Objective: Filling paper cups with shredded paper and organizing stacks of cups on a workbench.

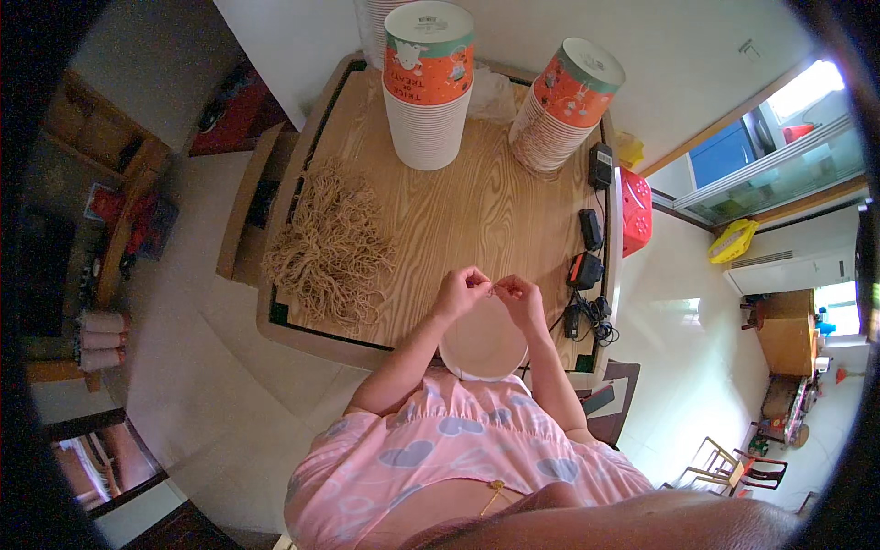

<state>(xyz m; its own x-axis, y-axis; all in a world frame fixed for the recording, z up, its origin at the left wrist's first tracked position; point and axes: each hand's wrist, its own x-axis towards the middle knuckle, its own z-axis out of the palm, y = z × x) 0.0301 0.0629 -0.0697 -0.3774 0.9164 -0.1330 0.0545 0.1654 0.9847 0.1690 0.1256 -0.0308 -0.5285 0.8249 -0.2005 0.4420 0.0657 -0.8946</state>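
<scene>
My left hand (465, 291) and my right hand (519, 301) meet close together over the near part of the table, fingertips pinched. Whatever thin bit lies between them is too small to make out. Just below the hands, a white paper bucket (483, 341) leans between my forearms against my lap, its pale inside facing up; the hands cover its far rim. To the left on the tabletop spreads a tangled heap of tan twine (330, 247). At the far side stands a tall stack of upside-down paper buckets (428, 87), white with an orange and green printed one on top.
A shorter bucket stack (564, 105) stands at the table's far right. Black adapters (590, 229), an orange-and-black device (585, 271) and coiled cable (600, 321) line the right edge of the wooden table (458, 215). A red basket (635, 211) sits beyond that edge.
</scene>
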